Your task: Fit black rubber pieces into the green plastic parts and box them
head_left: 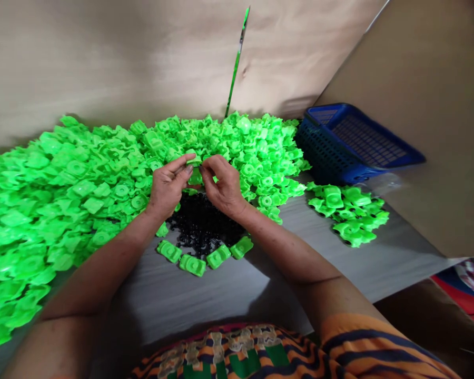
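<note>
My left hand (169,184) pinches a small green plastic piece (194,161) between thumb and fingers, above a pile of small black parts (201,223). My right hand (222,183) is closed at the right side of that piece, its thumb and fingertips pressed together; what they hold is too small to make out. Several green car-shaped pieces (193,265) lie in a curved row in front of the black parts. Behind both hands spreads a large heap of green pieces (114,158).
A blue plastic basket (339,171) leans at the back right against a panel. In front of it lies a smaller group of green pieces (349,213) with dark parts on them. The grey table's (395,247) right edge shows. A wooden wall (142,63) stands behind.
</note>
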